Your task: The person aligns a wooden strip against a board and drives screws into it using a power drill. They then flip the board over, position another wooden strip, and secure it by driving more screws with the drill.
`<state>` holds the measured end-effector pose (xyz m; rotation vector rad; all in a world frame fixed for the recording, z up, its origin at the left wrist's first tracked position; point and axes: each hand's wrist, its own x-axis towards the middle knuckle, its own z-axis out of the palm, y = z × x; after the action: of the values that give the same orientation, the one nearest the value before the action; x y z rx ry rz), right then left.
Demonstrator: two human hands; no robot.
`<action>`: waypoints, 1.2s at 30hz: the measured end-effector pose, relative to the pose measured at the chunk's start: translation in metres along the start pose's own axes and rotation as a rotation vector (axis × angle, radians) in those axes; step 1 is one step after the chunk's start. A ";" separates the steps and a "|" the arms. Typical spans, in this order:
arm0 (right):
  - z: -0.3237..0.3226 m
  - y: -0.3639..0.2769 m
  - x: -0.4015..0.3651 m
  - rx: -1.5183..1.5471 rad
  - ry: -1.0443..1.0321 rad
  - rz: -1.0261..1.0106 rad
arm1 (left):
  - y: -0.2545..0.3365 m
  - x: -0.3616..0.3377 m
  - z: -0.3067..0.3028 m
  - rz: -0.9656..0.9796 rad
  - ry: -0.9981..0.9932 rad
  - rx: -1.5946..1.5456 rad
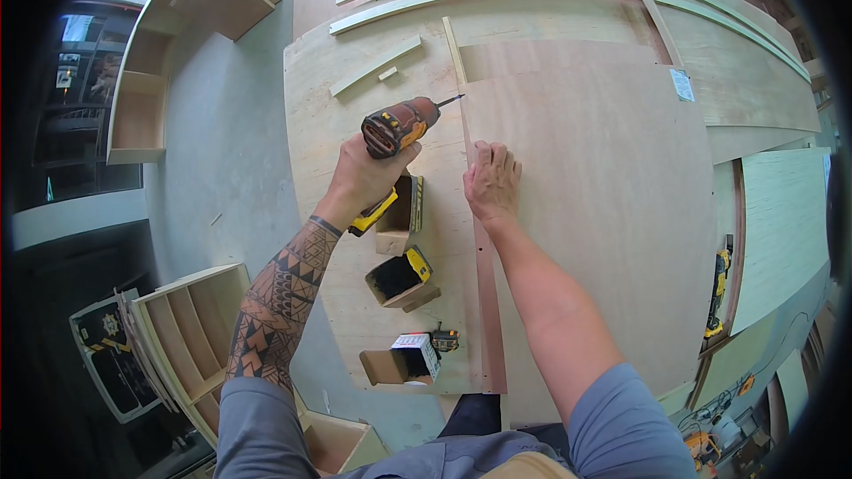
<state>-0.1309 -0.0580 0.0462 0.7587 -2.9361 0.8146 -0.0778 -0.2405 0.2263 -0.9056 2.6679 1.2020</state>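
On the plywood-topped table (324,137), my left hand (366,176) grips the drill (401,126); my right hand (494,184), ungripping, rests on the panel (612,186) near its edge. Floor (226,133) borders the table.

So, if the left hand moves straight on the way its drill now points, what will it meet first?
Probably the left edge of the large wooden panel: the bit of the drill in the left hand ends beside it. Depth is unclear; it may already touch.

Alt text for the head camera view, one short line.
Left hand holds a power driver, its bit at the edge of a plywood panel; the right hand rests on the panel. Open boxes sit beside it.
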 end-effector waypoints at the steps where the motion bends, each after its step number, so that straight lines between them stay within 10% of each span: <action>1: 0.000 0.000 0.000 -0.001 -0.002 0.003 | 0.000 0.000 0.001 0.000 0.000 0.001; 36: 0.002 0.008 -0.002 0.048 -0.041 0.008 | 0.130 0.102 -0.028 -0.227 -0.374 0.405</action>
<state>-0.1324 -0.0525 0.0402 0.7762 -2.9670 0.8831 -0.2280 -0.2416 0.3007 -0.7948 2.3084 0.6666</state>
